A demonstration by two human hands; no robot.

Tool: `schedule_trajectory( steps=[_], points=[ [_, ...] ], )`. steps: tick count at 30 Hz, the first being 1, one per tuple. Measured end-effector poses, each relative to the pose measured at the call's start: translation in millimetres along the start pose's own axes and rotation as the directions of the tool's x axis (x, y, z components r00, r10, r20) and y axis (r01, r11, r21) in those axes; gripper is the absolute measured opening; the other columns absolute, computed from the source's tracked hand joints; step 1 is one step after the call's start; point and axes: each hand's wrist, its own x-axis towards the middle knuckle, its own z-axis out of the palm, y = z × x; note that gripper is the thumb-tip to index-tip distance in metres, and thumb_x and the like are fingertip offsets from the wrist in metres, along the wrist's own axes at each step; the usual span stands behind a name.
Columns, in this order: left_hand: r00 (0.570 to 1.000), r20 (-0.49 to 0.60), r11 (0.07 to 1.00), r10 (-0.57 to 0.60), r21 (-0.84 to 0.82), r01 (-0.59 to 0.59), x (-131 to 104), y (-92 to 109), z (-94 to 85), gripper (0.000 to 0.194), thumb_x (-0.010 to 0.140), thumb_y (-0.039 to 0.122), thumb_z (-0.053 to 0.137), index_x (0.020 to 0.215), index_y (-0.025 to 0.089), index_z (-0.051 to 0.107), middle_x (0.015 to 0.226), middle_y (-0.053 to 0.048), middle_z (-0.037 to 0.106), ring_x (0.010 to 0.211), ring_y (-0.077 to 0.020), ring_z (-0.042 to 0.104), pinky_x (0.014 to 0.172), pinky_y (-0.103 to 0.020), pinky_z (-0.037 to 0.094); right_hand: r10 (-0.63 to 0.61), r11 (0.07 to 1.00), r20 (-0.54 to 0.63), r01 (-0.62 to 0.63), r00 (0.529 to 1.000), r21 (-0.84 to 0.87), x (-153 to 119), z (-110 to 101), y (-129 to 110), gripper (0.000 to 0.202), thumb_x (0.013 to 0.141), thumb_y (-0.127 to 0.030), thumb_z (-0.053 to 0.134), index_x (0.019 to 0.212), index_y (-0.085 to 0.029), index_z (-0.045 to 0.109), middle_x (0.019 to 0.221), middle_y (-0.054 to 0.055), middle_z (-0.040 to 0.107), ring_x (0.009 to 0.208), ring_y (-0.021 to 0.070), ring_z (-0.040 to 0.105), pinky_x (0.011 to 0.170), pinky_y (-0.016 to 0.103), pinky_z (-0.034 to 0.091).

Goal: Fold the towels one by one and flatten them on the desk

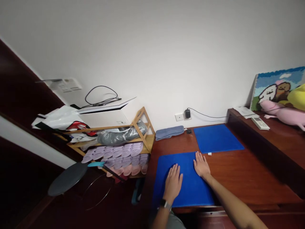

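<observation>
A blue square cloth lies spread flat on the reddish-brown desk near its front edge. My left hand rests palm down on the cloth, left of its middle, fingers stretched out. At the cloth's upper right edge, my right hand also lies flat with its fingers extended. Behind it, a second blue cloth is laid out, a small white tag at its near edge. Farther back by the wall sits a folded grey-blue cloth. Neither hand holds anything.
A wooden rack with rows of slippers stands left of the desk, beside a dark round stool. On the raised surface at right are a remote control and a pink plush toy. A charger is plugged into the wall.
</observation>
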Motion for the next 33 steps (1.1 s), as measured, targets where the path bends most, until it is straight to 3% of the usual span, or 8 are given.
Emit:
schedule_trajectory(
  steps=[4,7,10,15,18,21,25,33],
  points=[
    [0.993,0.113,0.997,0.032,-0.069,-0.024,76.3,49.4,37.4,0.059,0.110,0.043,0.023,0.165,0.021,0.032,0.170,-0.007,0.037,0.158,-0.0224,0.031,0.130,-0.047,0.031,-0.032,0.999,-0.007,0.032,0.999,-0.031,1.3,8.8,5.3,0.067,0.106,-0.035,0.019,0.166,-0.005,0.023,0.174,0.012,0.019,0.162,0.0247,0.015,0.131,0.045,0.012],
    [0.987,0.157,0.995,0.028,-0.097,-0.013,98.1,55.0,60.1,0.062,0.110,0.046,0.019,0.166,0.021,0.029,0.170,-0.007,0.036,0.159,-0.0218,0.027,0.131,-0.048,0.026,-0.062,0.997,-0.035,0.061,0.997,-0.040,2.5,19.1,10.7,0.067,0.105,-0.034,0.019,0.165,-0.006,0.025,0.173,0.012,0.020,0.162,0.0254,0.016,0.131,0.047,0.013],
    [0.987,0.161,0.997,-0.025,-0.068,0.036,91.9,20.6,60.0,0.065,0.109,0.052,0.020,0.166,0.022,0.029,0.170,-0.006,0.035,0.160,-0.0225,0.026,0.132,-0.049,0.024,-0.053,0.999,-0.067,0.052,0.996,-0.016,3.3,25.2,13.5,0.068,0.106,-0.037,0.018,0.166,-0.006,0.024,0.173,0.014,0.021,0.162,0.0249,0.015,0.131,0.049,0.012],
    [0.961,0.131,0.968,-0.245,0.093,0.234,57.3,-88.0,30.7,0.064,0.110,0.048,0.021,0.165,0.018,0.031,0.170,-0.011,0.034,0.159,-0.0265,0.029,0.130,-0.052,0.026,-0.041,0.999,-0.054,0.041,0.998,0.003,1.4,22.6,12.9,0.070,0.107,-0.041,0.013,0.166,-0.005,0.023,0.173,0.013,0.021,0.162,0.0247,0.015,0.131,0.048,0.012],
    [0.953,0.124,0.957,-0.277,0.125,0.262,43.3,-131.8,25.3,0.063,0.110,0.045,0.022,0.167,0.017,0.026,0.171,-0.011,0.033,0.159,-0.0261,0.029,0.129,-0.050,0.029,-0.024,1.000,-0.033,0.024,0.999,-0.010,0.9,18.4,11.6,0.070,0.107,-0.042,0.012,0.166,-0.006,0.023,0.174,0.011,0.019,0.162,0.0236,0.014,0.132,0.046,0.012],
    [0.956,0.089,0.956,-0.279,0.119,0.268,39.5,-142.5,31.0,0.063,0.110,0.044,0.022,0.168,0.019,0.020,0.171,-0.010,0.033,0.159,-0.0256,0.029,0.129,-0.051,0.030,-0.010,1.000,-0.012,0.009,1.000,-0.030,2.4,11.2,9.1,0.070,0.107,-0.041,0.013,0.166,-0.006,0.022,0.174,0.010,0.018,0.162,0.0231,0.014,0.132,0.045,0.012],
    [0.959,0.063,0.959,-0.277,0.085,0.271,41.2,-136.0,35.5,0.063,0.110,0.045,0.022,0.167,0.018,0.025,0.171,-0.010,0.033,0.159,-0.0249,0.029,0.129,-0.050,0.028,0.010,0.999,0.048,-0.007,0.999,-0.049,-1.5,-0.8,6.6,0.069,0.107,-0.041,0.014,0.166,-0.006,0.021,0.174,0.010,0.018,0.162,0.0232,0.014,0.132,0.045,0.013],
    [0.963,-0.044,0.963,-0.266,0.040,0.268,41.5,-137.4,34.2,0.061,0.108,0.042,0.028,0.161,0.014,0.041,0.165,-0.013,0.044,0.155,-0.0251,0.038,0.128,-0.047,0.033,-0.046,0.998,0.018,0.046,0.999,-0.030,-47.2,8.3,16.4,0.069,0.108,-0.045,0.014,0.167,-0.010,0.022,0.174,0.008,0.019,0.161,0.0222,0.017,0.132,0.046,0.015]
  ],
)
